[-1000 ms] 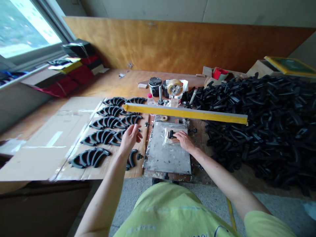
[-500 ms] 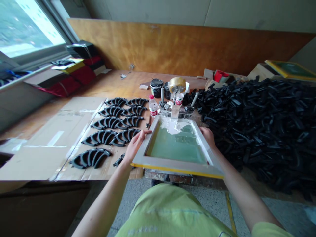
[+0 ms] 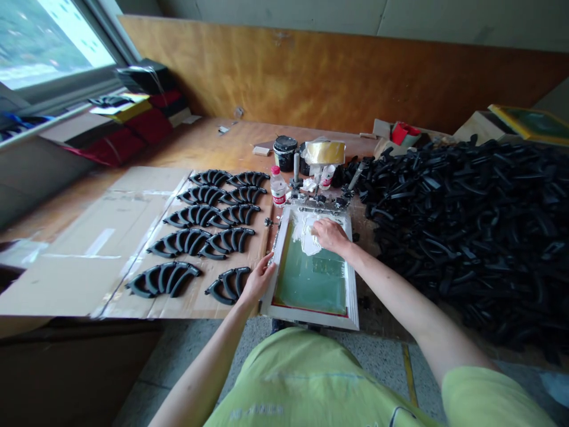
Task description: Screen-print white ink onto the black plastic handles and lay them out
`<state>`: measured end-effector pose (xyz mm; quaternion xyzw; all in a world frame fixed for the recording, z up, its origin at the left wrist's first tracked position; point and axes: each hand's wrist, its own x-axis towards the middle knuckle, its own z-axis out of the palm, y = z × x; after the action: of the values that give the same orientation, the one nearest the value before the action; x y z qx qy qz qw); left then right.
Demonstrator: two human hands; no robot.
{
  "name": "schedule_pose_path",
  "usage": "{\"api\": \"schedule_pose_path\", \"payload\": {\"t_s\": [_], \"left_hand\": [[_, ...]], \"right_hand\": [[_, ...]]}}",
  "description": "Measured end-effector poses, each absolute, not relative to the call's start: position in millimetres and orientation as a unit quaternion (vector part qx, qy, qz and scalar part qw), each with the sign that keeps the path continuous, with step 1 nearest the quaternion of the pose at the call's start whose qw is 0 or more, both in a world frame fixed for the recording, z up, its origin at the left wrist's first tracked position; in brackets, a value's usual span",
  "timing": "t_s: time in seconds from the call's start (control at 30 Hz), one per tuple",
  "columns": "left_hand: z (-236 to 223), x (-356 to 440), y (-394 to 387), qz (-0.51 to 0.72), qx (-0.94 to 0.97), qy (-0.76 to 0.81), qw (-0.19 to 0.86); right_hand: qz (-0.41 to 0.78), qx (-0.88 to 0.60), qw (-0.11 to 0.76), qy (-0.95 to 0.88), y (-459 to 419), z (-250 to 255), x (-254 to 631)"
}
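Note:
A screen printing frame (image 3: pixel 352 296) with a green mesh (image 3: pixel 306 279) lies level in front of me, clamped at its far end. White ink (image 3: pixel 302 228) is smeared over the far part of the mesh. My right hand (image 3: pixel 329 235) is closed over the ink, pinching a pale squeegee (image 3: pixel 313 230) that its fingers mostly cover. At the frame's left side, my left hand (image 3: pixel 261 277) grips the edge, its fingertips partly hidden. Black curved plastic parts (image 3: pixel 164 280) lie in fanned groups on cardboard, just left of that hand.
A large heap of black parts (image 3: pixel 462 237) fills the right side. Behind the hinge clamps (image 3: pixel 317 203) stand a bottle (image 3: pixel 278 188), a black tub (image 3: pixel 285 153) and a tape roll (image 3: pixel 325 153). Flattened cardboard (image 3: pixel 89 255) covers the left; a wooden board (image 3: pixel 311 83) leans behind.
The frame has come down from a raised tilt to level. My right hand has left its right edge and taken hold of the squeegee in the ink; my left hand stays at the left edge.

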<state>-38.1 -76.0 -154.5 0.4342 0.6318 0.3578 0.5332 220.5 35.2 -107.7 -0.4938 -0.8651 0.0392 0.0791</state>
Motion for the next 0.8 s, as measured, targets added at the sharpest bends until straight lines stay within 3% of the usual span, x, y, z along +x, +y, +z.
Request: {"api": "schedule_pose_path", "payload": {"t_s": [0.2,0.37,0.57,0.8], "left_hand": [[-150.3,-37.6,-76.5,0.363,0.418,0.632,0.542],[-154.4,-42.2,-75.6,0.353,0.447,0.612,0.548],[-150.9,-43.5,-76.1,0.353,0.442,0.601,0.565],[-84.9,-43.6,-74.1,0.352,0.426,0.58,0.599]], "right_hand": [[0.114,-0.335,0.095,-0.93,4.3,-94.1,243.6],[0.092,-0.412,0.162,-0.892,10.7,-99.6,234.9],[0.111,-0.36,0.2,-0.904,-7.9,-111.6,239.4],[0.078,-0.533,0.232,-0.81,68.8,-66.7,233.7]]}}
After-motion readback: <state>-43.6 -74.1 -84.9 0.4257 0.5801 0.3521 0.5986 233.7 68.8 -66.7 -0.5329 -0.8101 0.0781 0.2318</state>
